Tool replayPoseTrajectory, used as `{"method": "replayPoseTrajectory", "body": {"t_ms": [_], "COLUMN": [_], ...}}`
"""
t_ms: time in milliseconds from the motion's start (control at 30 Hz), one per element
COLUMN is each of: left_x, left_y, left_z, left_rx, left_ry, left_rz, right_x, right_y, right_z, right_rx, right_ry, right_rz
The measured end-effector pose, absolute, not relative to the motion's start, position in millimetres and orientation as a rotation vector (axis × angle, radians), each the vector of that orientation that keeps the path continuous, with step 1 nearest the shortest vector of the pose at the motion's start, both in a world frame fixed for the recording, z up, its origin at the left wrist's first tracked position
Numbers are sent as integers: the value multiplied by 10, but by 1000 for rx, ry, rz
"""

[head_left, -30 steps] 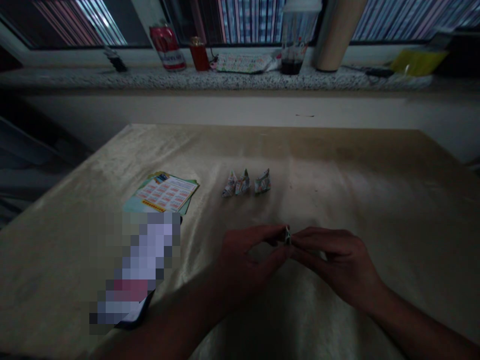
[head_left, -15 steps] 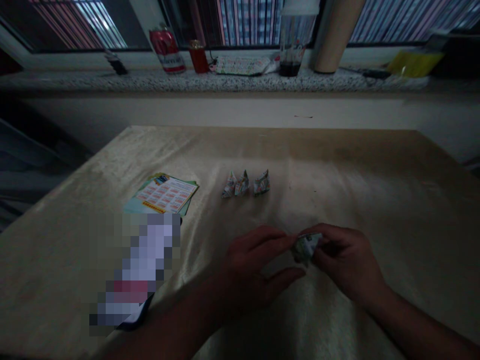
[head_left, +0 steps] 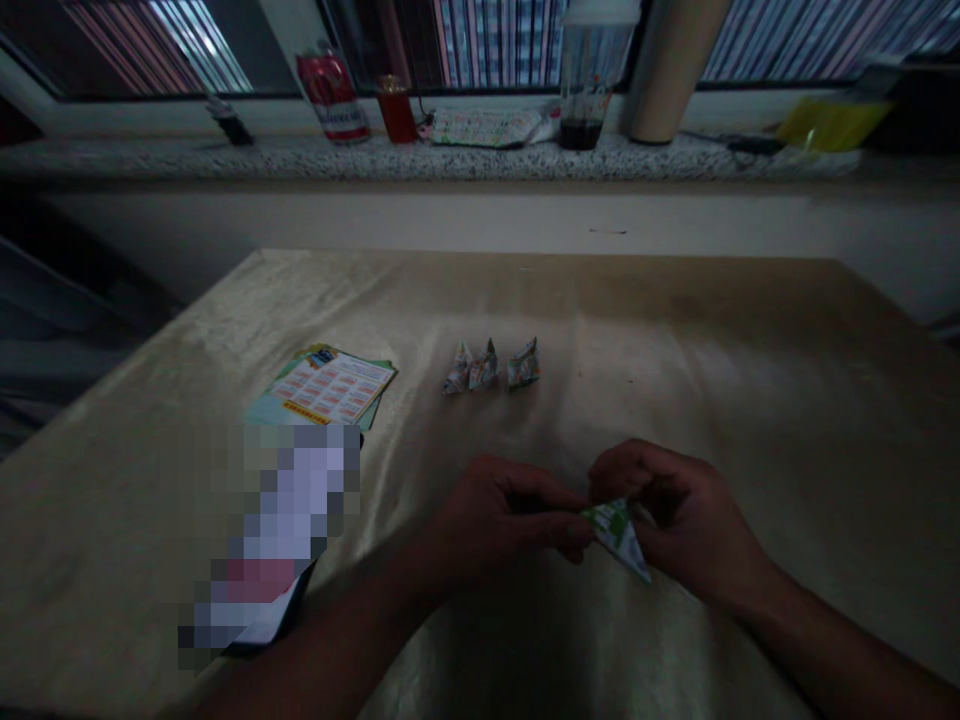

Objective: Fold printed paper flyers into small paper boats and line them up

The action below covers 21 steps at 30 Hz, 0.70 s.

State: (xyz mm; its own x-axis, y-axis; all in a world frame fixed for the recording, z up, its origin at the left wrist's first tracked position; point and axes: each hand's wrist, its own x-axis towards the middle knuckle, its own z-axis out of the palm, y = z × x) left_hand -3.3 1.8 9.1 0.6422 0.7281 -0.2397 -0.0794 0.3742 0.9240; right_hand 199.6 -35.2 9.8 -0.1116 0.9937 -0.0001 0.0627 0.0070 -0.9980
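Both hands meet over the near middle of a table covered in a beige cloth [head_left: 750,380]. My left hand [head_left: 502,520] pinches one corner of a small folded paper piece [head_left: 619,534], printed white and green. My right hand [head_left: 686,515] curls around the same piece from the right, thumb and fingers closed on it. The paper shows as a flat triangle pointing down and right. Three finished folded paper shapes [head_left: 491,366] stand in a short row farther back on the cloth.
A stack of printed flyers [head_left: 326,388] lies to the left, with a blurred-out phone [head_left: 270,545] nearer me. On the stone window sill behind stand a red can [head_left: 332,95], a small red cup [head_left: 397,110], a tumbler [head_left: 592,75] and a yellow object [head_left: 832,125].
The hands dropped slightly toward me. The paper piece, seen edge-on between the fingertips a second ago, has been turned and opened into a flat triangle. The three folded shapes stayed put.
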Motion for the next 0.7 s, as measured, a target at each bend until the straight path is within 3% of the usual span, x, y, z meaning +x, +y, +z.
{"method": "replayPoseTrajectory", "body": {"t_ms": [233, 433, 700], "left_x": [4, -17, -161], "left_y": [-58, -39, -3], "left_z": [75, 110, 136], "left_rx": [1131, 1400, 2027], "left_ry": [744, 700, 588], "left_rz": [565, 667, 961], "right_x": [1960, 1987, 2084], "right_y": [-351, -389, -380], "right_z": [35, 97, 191], "right_rx": [-1221, -1211, -801], "right_ry": [-1249, -1397, -1905], "right_rz": [1441, 1184, 850]}}
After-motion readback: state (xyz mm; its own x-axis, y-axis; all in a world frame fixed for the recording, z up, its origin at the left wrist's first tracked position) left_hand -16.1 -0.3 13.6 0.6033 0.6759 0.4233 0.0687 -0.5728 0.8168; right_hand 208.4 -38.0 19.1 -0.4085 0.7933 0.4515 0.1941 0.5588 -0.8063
